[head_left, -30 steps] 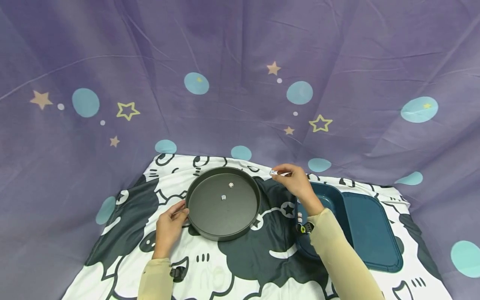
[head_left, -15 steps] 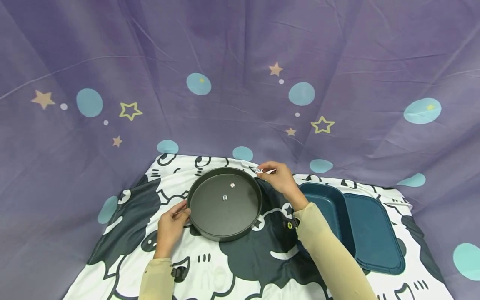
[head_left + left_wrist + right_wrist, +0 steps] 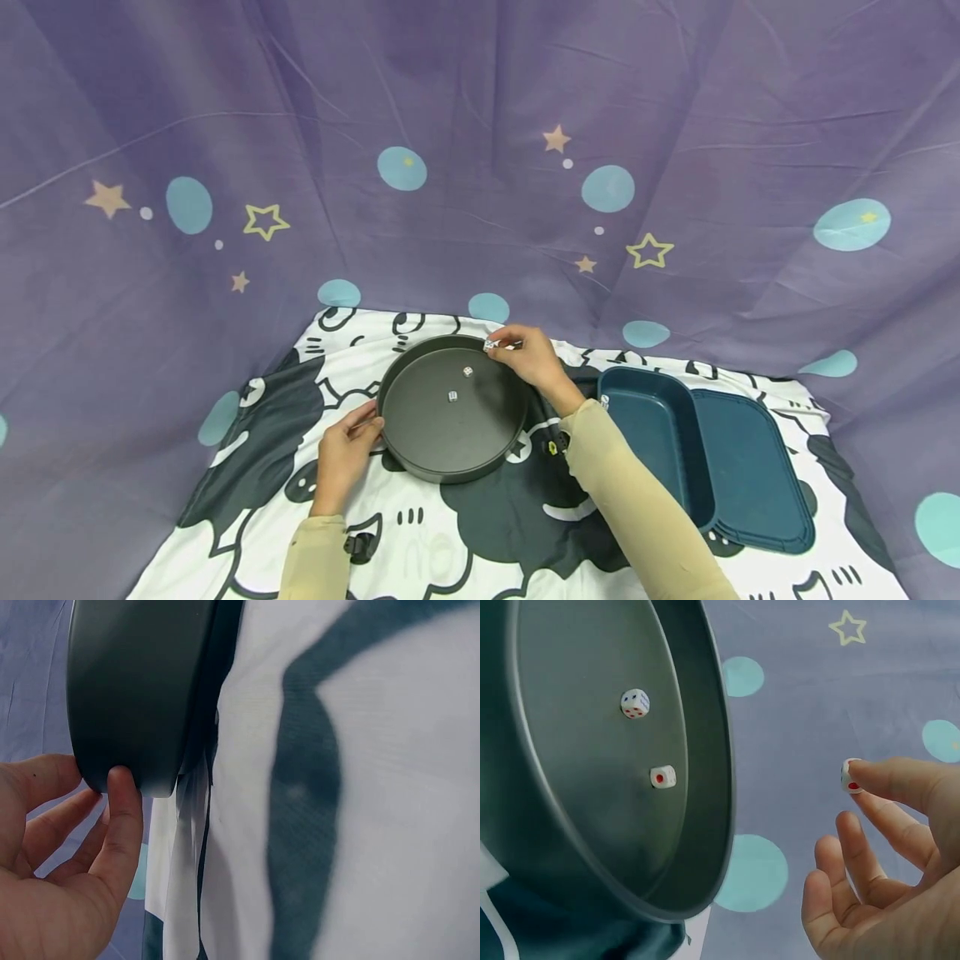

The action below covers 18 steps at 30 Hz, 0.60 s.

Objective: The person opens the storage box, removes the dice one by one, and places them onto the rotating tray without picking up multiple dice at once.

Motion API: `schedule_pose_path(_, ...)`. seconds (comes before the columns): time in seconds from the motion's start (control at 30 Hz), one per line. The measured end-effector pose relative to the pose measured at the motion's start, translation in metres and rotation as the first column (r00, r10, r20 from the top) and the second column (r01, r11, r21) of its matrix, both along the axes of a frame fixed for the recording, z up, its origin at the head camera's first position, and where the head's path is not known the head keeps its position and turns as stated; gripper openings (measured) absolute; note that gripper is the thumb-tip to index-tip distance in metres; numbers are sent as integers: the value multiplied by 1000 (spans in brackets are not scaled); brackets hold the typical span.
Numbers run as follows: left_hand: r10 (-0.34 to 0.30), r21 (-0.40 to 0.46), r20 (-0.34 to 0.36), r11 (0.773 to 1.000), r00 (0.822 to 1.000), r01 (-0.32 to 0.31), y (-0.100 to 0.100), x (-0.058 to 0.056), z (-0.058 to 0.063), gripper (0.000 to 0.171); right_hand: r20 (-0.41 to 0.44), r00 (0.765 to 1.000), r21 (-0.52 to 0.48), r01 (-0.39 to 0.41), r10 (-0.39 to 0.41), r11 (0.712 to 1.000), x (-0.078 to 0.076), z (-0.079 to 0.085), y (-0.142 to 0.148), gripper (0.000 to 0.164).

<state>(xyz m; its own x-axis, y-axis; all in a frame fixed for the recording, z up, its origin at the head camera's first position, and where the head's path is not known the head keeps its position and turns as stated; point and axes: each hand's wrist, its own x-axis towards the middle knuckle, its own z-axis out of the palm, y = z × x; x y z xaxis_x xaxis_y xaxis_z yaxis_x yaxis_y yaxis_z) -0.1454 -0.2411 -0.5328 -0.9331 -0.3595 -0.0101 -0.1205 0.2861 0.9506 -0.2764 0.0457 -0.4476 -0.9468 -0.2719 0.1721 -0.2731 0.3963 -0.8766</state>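
Two small white dice, one die [image 3: 468,372] farther back than the other die [image 3: 452,397], lie in a dark round pan [image 3: 450,446]. My left hand [image 3: 345,457] touches the pan's outer left side with its fingertips, as the left wrist view shows. My right hand [image 3: 534,360] pinches another white die [image 3: 490,343] between thumb and index finger, above the pan's back right rim. That held die [image 3: 850,776] shows a large red dot in the right wrist view, its other fingers loosely bent.
A deep teal box [image 3: 693,442] stands to the right, partly behind the right sleeve, with a white die [image 3: 604,402] by its left wall. Beside it lies a flat teal lid [image 3: 761,475]. A black-and-white patterned cloth [image 3: 412,525] spreads beneath everything, before a purple curtain [image 3: 480,167].
My right hand has moved left with the pinched die, from near the teal box to the pan's back right rim. My left hand and the two dice in the pan have stayed put.
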Motion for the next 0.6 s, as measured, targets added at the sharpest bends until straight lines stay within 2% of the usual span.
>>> schedule_pose_path(0.17,0,14,-5,1000,1000,0,-1,0,1,37,-12,1000,-8,-26,25,1000,-1,-4,-12,16)
schedule_pose_path(0.6,-9,35,-6,999,1000,10,0,0,0,36,20,999,-10,-48,48,999,-5,-15,-39,14)
